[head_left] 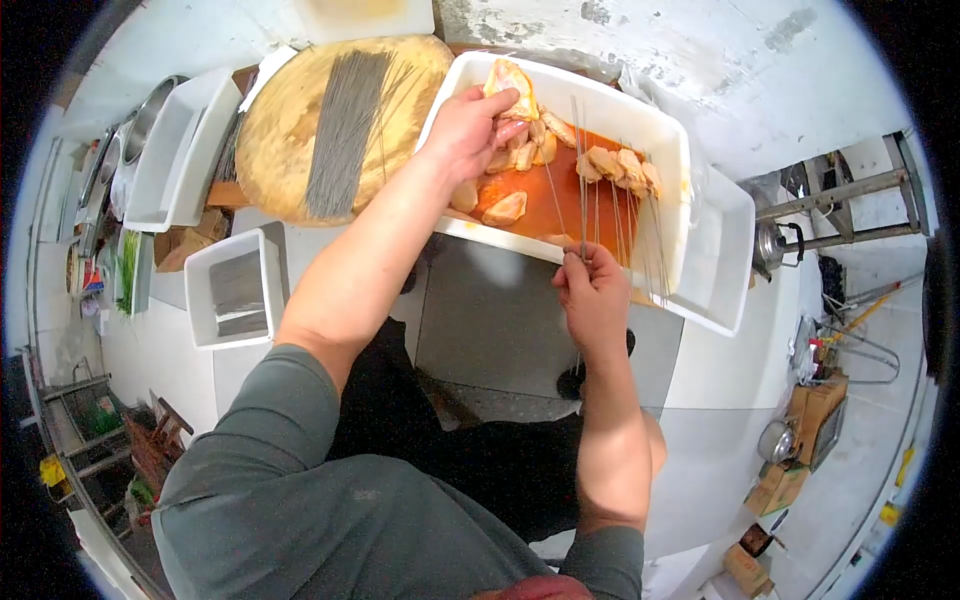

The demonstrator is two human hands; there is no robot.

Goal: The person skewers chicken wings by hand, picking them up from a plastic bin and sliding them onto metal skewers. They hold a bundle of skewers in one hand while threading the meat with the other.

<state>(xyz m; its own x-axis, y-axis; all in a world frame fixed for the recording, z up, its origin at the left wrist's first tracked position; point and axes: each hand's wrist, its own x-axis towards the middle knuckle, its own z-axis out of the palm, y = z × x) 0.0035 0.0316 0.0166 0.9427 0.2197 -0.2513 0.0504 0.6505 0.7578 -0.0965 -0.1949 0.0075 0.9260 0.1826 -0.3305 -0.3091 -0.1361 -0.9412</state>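
My left hand (pixel 468 128) reaches into a white tub (pixel 668 150) of orange marinade and grips a piece of raw chicken (pixel 510 80) at its far side. More chicken pieces (pixel 505 208) lie in the sauce below it. My right hand (pixel 592 290) is at the tub's near rim, fingers closed on a thin metal skewer (pixel 580 170) that points away over the sauce. Several skewers with chicken threaded on them (pixel 622 165) lean across the tub's right side.
A round wooden board (pixel 275 130) carries a bundle of bare skewers (pixel 345 130). White tubs stand at left (pixel 180 150), lower left (pixel 200 290) and under the marinade tub at right (pixel 730 260). Metal bowls (pixel 150 110), a kettle (pixel 772 250) and cardboard boxes (pixel 815 415) surround the area.
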